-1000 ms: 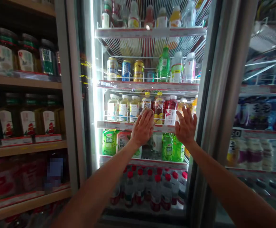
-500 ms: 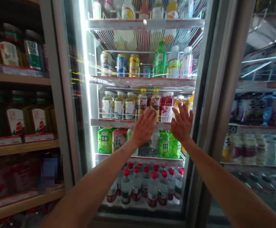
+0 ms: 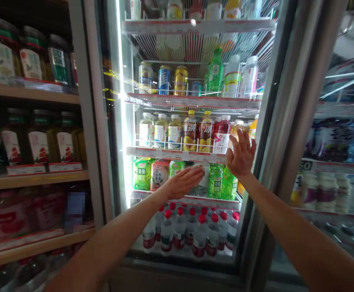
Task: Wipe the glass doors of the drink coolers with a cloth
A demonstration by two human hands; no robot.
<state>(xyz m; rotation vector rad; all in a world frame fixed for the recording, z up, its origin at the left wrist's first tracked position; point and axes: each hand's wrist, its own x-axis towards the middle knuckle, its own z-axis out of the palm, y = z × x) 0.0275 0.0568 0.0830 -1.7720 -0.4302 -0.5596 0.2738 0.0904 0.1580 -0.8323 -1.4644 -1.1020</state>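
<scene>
My left hand (image 3: 184,181) is stretched out flat with fingers together, in front of the lower drink shelf of a lit cooler (image 3: 177,26). A pale edge shows at its fingertips; I cannot make out whether that is a cloth or a reflection. My right hand (image 3: 241,156) is raised with fingers spread, holding nothing, near the cooler's right frame (image 3: 282,134). Reflections suggest glass between my hands and the drinks. Behind the right hand stands a red drink bottle (image 3: 222,134). Green bottles (image 3: 216,182) stand between the hands, partly covered.
Red-capped bottles (image 3: 199,237) fill the cooler's bottom. Cans (image 3: 180,80) and a green bottle (image 3: 215,71) stand on a higher shelf. To the left, wooden shelves (image 3: 33,178) hold jars and bottles. Another cooler section with dark-labelled bottles (image 3: 332,140) lies to the right.
My left hand has come down from the middle shelf's bottles to the lower shelf and turned flatter. My right hand stays raised with fingers spread. The view has shifted slightly left.
</scene>
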